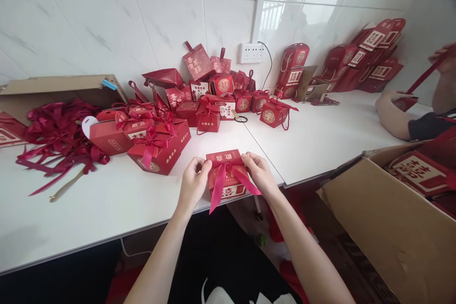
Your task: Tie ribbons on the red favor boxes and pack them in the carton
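A small red gift box (223, 156) with gold characters and a white label on its front stands at the table's near edge. Across its top runs a crimson ribbon (219, 183), knotted in the middle, with two tails hanging down the front. My left hand (195, 176) pinches the ribbon's left side between thumb and fingers at the box's edge. On the opposite side, my right hand (260, 173) pinches the ribbon's right side the same way. Fingertips partly hide where the ribbon is gripped.
Left lie a ribbon pile (66, 128) in a cardboard box and a bow-tied red box (160, 147). More red boxes (213, 85) line the wall beneath a socket strip (251, 53). At right, a carton (388, 218) holds red boxes; another person's arm (395, 116) works beyond.
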`<state>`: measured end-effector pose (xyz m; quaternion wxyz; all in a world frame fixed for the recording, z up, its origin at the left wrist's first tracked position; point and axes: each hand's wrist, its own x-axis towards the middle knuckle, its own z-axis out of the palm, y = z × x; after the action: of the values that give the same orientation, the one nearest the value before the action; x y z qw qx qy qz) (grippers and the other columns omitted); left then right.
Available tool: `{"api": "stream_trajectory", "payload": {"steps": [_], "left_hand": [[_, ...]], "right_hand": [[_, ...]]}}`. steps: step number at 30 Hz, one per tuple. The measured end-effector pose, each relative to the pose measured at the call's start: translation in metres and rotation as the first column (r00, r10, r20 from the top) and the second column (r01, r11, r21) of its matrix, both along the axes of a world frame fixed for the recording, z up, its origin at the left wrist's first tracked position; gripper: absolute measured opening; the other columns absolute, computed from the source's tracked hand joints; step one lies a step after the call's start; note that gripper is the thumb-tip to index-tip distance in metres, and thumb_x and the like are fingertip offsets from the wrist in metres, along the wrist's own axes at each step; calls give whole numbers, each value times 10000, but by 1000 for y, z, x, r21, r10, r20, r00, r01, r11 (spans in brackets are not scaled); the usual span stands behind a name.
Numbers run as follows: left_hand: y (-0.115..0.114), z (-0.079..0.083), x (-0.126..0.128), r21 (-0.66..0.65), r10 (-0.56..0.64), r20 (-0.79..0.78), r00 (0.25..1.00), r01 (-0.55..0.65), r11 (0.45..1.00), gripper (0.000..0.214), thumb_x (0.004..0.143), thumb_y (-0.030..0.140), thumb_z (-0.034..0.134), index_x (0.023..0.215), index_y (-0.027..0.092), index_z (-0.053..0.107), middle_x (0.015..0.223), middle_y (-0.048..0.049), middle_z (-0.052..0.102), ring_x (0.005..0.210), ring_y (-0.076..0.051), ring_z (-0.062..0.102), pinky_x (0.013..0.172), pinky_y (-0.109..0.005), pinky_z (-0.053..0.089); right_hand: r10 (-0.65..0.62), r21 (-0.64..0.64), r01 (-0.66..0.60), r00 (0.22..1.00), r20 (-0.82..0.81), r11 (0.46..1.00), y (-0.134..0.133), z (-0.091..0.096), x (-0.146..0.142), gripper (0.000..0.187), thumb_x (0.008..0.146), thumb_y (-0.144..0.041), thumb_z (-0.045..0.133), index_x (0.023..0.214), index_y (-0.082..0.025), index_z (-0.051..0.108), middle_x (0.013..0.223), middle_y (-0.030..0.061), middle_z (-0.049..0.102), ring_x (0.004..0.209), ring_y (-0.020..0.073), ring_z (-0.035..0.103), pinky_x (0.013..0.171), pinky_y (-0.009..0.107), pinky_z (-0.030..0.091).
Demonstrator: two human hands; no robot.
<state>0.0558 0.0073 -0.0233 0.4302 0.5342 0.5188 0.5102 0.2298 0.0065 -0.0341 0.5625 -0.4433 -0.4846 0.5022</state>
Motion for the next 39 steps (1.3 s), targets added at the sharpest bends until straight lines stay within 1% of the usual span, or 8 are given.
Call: {"api": "stream_trajectory", "payload": {"steps": [5, 9, 12, 17, 25, 34, 37, 39], "left_hand": [[9, 7, -15, 6, -139, 96, 986, 139, 990, 252, 796, 420, 522, 914, 209, 593, 940, -22, 592, 858, -172, 571, 708, -258, 458], [13, 21, -29, 76, -304, -109, 946, 313, 947, 246, 818, 379, 477, 820, 196, 641, 1001, -53, 570, 906, -190, 548, 718, -274, 449], [15, 34, -37, 73, -376, -329, 866, 421, 904, 205, 809, 371, 514, 788, 194, 616, 911, -40, 563, 843, -184, 541, 721, -288, 431], [20, 49, -40, -36, -383, -579, 720, 446, 894, 202, 821, 390, 534, 761, 198, 553, 816, -6, 569, 778, -169, 525, 724, -300, 397], [5, 51, -25, -20, -507, -261, 821, 521, 853, 237, 785, 325, 601, 978, 215, 519, 768, 26, 532, 709, -130, 508, 697, -278, 421], [-40, 50, 27, 192, -201, -226, 953, 245, 950, 235, 811, 419, 576, 887, 198, 561, 928, -32, 585, 819, -166, 582, 703, -276, 480], [-56, 51, 46, 484, -86, -228, 970, 189, 855, 110, 842, 279, 561, 784, 197, 516, 853, -19, 563, 812, -151, 577, 720, -263, 491], [-67, 52, 58, 686, -22, -233, 972, 180, 705, 93, 827, 163, 573, 787, 197, 497, 795, -6, 556, 769, -136, 573, 697, -250, 490]], "right_hand": [[96, 139, -109, 991, 95, 984, 1, -4, 40, 440, 794, -628, 527, 925, -215, 603, 947, 46, 588, 908, 190, 567, 799, 326, 457], [358, 195, -410, 899, 253, 891, -1, -7, 46, 981, 571, -597, 765, 1388, -342, 286, 1503, 92, 231, 1375, 293, 256, 1042, 460, 348], [388, 166, -484, 828, 405, 859, -2, -8, 36, 1146, 561, -410, 840, 1447, -361, 114, 1544, 96, 96, 1404, 296, 191, 1070, 495, 320], [325, 178, -434, 840, 435, 883, -7, -9, 25, 1087, 629, -244, 786, 1455, -344, 87, 1504, 108, 184, 1366, 280, 285, 1039, 468, 379], [64, 358, -287, 851, 522, 888, -43, 2, 38, 1050, 654, -212, 759, 1456, -353, 96, 1470, 104, 272, 1359, 279, 313, 1061, 473, 363], [-232, 546, -103, 829, 509, 831, -85, 14, 61, 997, 652, -113, 732, 1449, -350, 181, 1501, 83, 259, 1390, 292, 252, 1068, 494, 368], [-285, 560, -57, 815, 504, 827, -97, 18, 68, 984, 657, -91, 725, 1445, -349, 194, 1500, 78, 275, 1379, 300, 277, 1067, 512, 368], [-322, 566, -11, 813, 485, 824, -104, 20, 71, 992, 666, -93, 726, 1446, -364, 175, 1501, 74, 276, 1366, 306, 305, 1064, 526, 368]]}}
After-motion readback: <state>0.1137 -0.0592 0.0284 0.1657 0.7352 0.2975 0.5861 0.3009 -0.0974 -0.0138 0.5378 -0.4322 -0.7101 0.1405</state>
